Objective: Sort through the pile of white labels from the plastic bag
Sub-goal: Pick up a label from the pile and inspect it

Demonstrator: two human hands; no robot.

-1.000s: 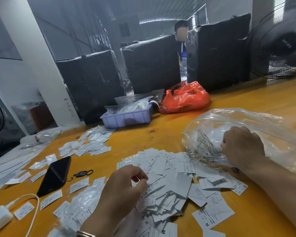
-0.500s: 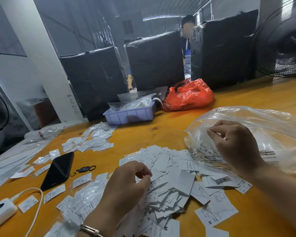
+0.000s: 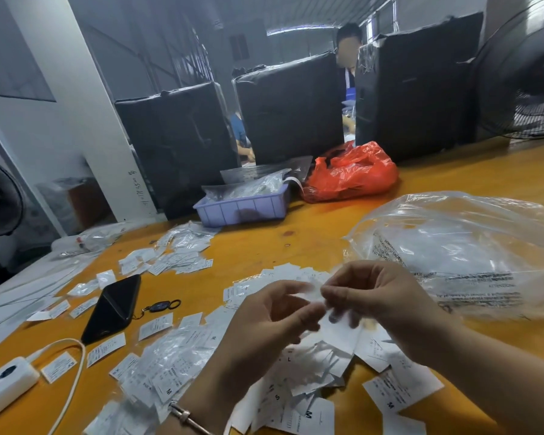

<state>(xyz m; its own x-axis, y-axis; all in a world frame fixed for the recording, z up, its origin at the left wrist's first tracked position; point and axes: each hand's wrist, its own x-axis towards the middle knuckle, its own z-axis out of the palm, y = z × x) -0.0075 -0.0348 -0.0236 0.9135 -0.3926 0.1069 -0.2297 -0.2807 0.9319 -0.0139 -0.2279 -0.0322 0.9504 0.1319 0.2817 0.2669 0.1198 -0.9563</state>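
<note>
Both hands meet above the pile of white labels point(image 3: 299, 365) near the table's front edge. The left hand point(image 3: 264, 324) and right hand point(image 3: 371, 296) each curl their fingers around a blurred white label point(image 3: 308, 295) between them. The clear plastic bag point(image 3: 471, 246) lies just right.

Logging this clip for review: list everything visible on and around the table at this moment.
label pile: many, white, table front, under the hands
plastic bag: one, clear, right
smaller label group: several, white, left of centre
phone: one, black, left
key fob: one, dark, beside phone
power strip: one, white, front left
tray: one, lilac, back
red bag: one, beside tray
left hand, right hand: together pinching one label
</note>
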